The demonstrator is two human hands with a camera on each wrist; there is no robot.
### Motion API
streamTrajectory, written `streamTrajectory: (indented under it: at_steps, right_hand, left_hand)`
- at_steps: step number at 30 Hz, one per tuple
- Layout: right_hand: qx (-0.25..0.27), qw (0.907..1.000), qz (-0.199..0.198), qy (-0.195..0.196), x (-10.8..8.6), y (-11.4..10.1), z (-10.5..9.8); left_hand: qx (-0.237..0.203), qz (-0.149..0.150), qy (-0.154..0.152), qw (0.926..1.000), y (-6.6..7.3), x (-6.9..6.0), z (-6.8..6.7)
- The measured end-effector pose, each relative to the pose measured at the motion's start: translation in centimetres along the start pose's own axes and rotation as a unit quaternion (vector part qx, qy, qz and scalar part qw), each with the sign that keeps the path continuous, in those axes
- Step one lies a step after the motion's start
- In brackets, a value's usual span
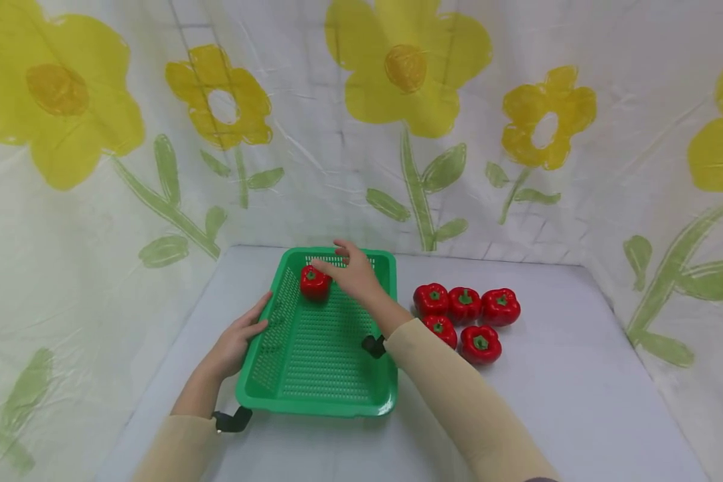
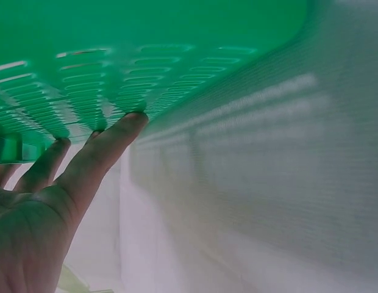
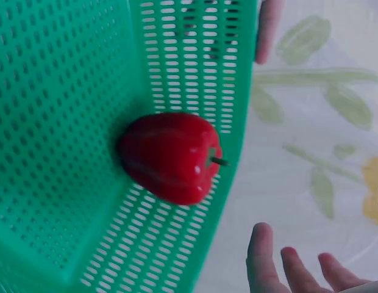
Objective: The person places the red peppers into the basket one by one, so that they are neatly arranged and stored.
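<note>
Standing stem-up, long axis near upright, red pepper [image 1: 315,286] in basket [image 1: 316,406], right hand [image 1: 357,273] spread, left hand [image 1: 235,343] spread

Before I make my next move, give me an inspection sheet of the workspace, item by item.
Surface: white table, no spills seen.
Job's things: green basket with perforated walls; one red pepper inside, near its far left corner; five red peppers grouped on the table, right of the basket.
Clutter: nothing seen.
Grips: left grip touches the basket's outer left wall with extended fingers; right grip is over the basket's far end, fingers apart from the pepper, holding nothing.
Cables: nothing seen.
Surroundings: white cloth with yellow flowers and green leaves, behind and at both sides.
</note>
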State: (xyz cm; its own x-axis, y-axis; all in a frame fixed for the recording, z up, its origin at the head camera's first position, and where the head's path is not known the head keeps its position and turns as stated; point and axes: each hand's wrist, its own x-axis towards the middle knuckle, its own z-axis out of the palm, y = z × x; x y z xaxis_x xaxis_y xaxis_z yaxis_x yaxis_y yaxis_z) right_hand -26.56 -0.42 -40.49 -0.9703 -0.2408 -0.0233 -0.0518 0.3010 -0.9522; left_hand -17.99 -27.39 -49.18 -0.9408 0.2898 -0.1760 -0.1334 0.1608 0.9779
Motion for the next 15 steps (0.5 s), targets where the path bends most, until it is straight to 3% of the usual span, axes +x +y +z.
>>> streamTrajectory:
  at_steps: [15]
  right_hand:
    - [0.004, 0.9986, -0.052, 0.005, -2.9, -0.7, -2.8]
  left_hand:
    - [0.002, 0.002, 0.004, 1.0000, -0.2, 0.2, 0.0]
